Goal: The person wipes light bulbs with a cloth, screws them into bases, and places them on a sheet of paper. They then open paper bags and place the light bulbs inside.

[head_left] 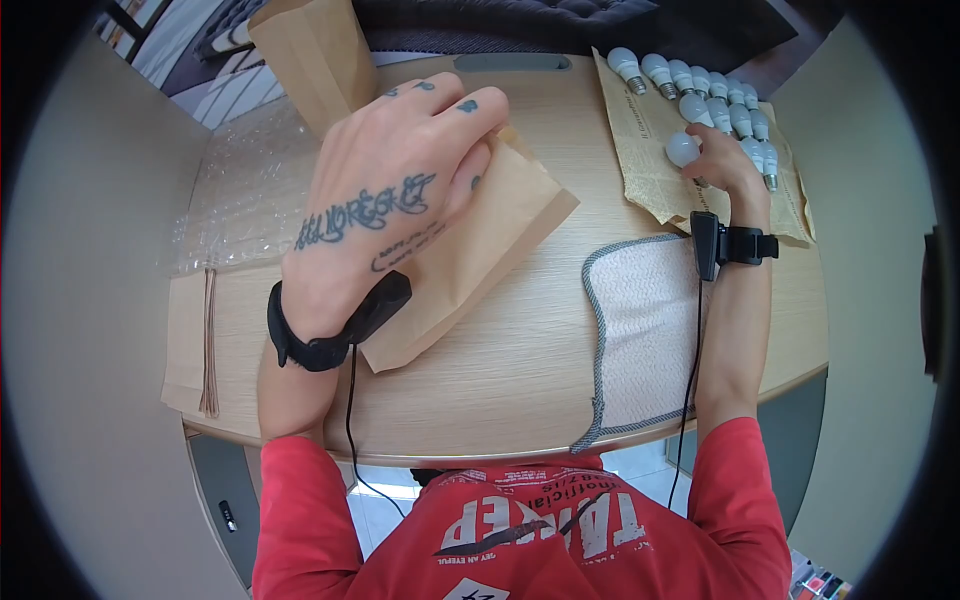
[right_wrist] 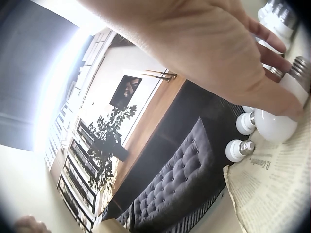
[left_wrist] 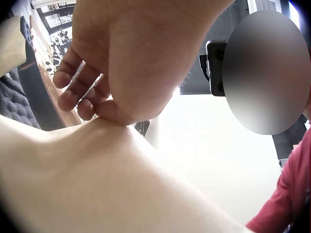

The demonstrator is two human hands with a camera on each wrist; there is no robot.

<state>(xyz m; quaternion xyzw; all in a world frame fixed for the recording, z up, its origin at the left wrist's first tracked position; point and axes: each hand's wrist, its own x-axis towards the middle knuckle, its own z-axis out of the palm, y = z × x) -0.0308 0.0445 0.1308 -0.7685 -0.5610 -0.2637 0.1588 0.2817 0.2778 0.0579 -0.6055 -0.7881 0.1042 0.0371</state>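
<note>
My left hand (head_left: pixel 385 195) pinches the mouth of a brown paper bag (head_left: pixel 475 265), which lies slanted across the middle of the desk. The left wrist view shows the thumb and fingers (left_wrist: pixel 86 108) together at the edge of the bag's paper (left_wrist: pixel 97 174). At the right, my right hand (head_left: pixel 728 165) holds a white light bulb (head_left: pixel 682 149) between thumb and fingers, over a printed brown paper sheet (head_left: pixel 640 175). Seen from the right wrist, that bulb (right_wrist: pixel 276 126) has its metal screw base pointing up. More light bulbs (head_left: pixel 655 70) lie in rows on the sheet's far part.
A second paper bag (head_left: pixel 312 65) stands open at the back left. Bubble wrap (head_left: pixel 235 190) covers the left side of the desk (head_left: pixel 500 400), with folded paper bags (head_left: pixel 187 340) nearer me. A pale cloth (head_left: pixel 645 330) with a grey edge lies under my right wrist. Side panels flank the desk.
</note>
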